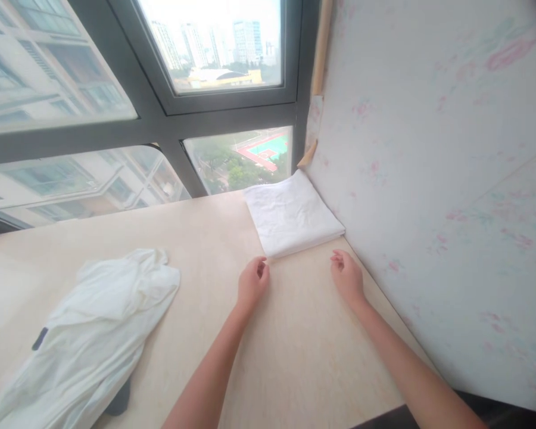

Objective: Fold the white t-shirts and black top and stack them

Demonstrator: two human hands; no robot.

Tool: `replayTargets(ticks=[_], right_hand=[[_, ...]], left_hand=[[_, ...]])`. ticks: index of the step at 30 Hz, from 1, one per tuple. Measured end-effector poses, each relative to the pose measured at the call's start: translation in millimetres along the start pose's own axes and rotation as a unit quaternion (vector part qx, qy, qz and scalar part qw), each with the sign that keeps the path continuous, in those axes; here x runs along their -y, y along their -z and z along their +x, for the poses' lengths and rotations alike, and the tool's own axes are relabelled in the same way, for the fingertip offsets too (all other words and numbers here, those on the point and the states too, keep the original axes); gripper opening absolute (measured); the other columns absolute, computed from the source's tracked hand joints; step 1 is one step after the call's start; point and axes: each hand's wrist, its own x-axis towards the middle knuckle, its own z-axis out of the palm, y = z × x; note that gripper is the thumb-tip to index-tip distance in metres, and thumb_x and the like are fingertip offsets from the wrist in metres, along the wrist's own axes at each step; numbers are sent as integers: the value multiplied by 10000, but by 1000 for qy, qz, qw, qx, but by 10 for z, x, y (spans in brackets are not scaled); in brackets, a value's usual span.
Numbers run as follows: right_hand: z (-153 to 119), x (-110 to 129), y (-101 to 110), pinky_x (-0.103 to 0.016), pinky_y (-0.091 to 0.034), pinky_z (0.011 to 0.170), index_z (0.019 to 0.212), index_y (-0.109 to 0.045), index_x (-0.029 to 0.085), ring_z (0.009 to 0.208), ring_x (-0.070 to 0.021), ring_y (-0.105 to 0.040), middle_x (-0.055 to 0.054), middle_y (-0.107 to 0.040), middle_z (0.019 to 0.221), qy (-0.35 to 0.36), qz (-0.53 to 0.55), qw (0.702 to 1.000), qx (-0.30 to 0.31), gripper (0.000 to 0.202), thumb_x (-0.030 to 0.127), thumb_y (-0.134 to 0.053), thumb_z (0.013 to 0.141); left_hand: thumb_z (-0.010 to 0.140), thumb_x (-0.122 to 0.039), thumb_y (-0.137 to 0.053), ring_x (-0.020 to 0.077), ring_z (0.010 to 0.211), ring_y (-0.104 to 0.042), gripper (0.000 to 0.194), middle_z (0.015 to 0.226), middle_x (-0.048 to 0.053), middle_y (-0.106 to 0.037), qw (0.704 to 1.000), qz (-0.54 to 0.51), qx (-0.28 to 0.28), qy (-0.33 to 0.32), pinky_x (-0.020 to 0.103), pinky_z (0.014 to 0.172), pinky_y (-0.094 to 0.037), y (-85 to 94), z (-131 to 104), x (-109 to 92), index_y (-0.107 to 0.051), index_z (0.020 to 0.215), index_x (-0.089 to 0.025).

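A folded white cloth (pixel 295 214) lies flat at the back right of the pale surface, against the papered wall. Just off its front left corner is my left hand (pixel 253 279), fingers loosely curled, with a gap showing between thumb and fingertips and nothing in it. Whether it touches that corner I cannot tell. My right hand (pixel 347 275) hovers in front of the cloth's right end, half curled and holding nothing. Off to the left lies a crumpled white garment (pixel 102 322) with a small dark patch at its left edge and a dark piece under its lower side.
The wooden-looking surface (pixel 205 238) runs back to a grey-framed window (pixel 161 128). A flowered papered wall (pixel 429 179) bounds the right side, its paper peeling beside the frame. A dark edge (pixel 384 417) shows at the lower right.
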Motion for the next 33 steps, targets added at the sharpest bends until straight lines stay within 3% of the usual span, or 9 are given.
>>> replayTargets(ticks=[8, 12, 14, 17, 23, 33], right_hand=[[-61, 116, -197, -412, -464, 895, 1055, -645, 167, 999, -268, -555, -137, -641, 1015, 193, -138, 971, 4, 318, 160, -405, 845], [-120, 359, -381, -449, -436, 974, 1234, -593, 141, 1177, -297, -503, -175, -568, 1282, 248, -187, 950, -1, 406, 142, -437, 859], [-92, 458, -442, -486, -378, 1055, 1324, -541, 138, 1321, -313, -415, -178, -458, 1446, 292, -206, 934, -3, 461, 148, -457, 871], [40, 520, -491, -540, -255, 1144, 1360, -522, 167, 1421, -307, -312, -157, -371, 1535, 347, -214, 913, 10, 471, 221, -511, 893], [401, 473, -622, -578, -181, 1159, 1344, -561, 229, 1432, -320, -298, -119, -384, 1543, 378, -225, 896, 54, 515, 424, -605, 870], [576, 370, -802, -534, -272, 1101, 1397, -516, 218, 1388, -326, -343, -118, -477, 1472, 330, -267, 901, 88, 544, 389, -538, 881]], left_hand=[[917, -220, -445, 210, 925, -657, 267, 1021, 101, -691, 995, 64, -75, 15, 354, 857, -501, -90, -2, -3, -623, 1111, -177], [919, -242, -477, 238, 1081, -620, 411, 1185, 147, -630, 990, 96, -104, 12, 396, 958, -477, -124, -11, -12, -502, 1320, -154], [908, -242, -501, 266, 1221, -545, 492, 1287, 167, -583, 989, 112, -96, -10, 430, 1050, -416, -132, -40, -22, -446, 1387, -145], [880, -236, -542, 303, 1324, -455, 593, 1410, 174, -509, 988, 132, -67, -44, 480, 1105, -343, -135, -107, -55, -391, 1448, -154], [868, -202, -548, 276, 1348, -442, 596, 1442, 146, -502, 987, 139, -34, -72, 477, 1128, -313, -129, -196, -113, -411, 1448, -198], [814, -68, -505, 252, 1229, -566, 529, 1310, 141, -620, 993, 96, -65, -10, 447, 1074, -418, -97, -256, -16, -538, 1333, -165]])
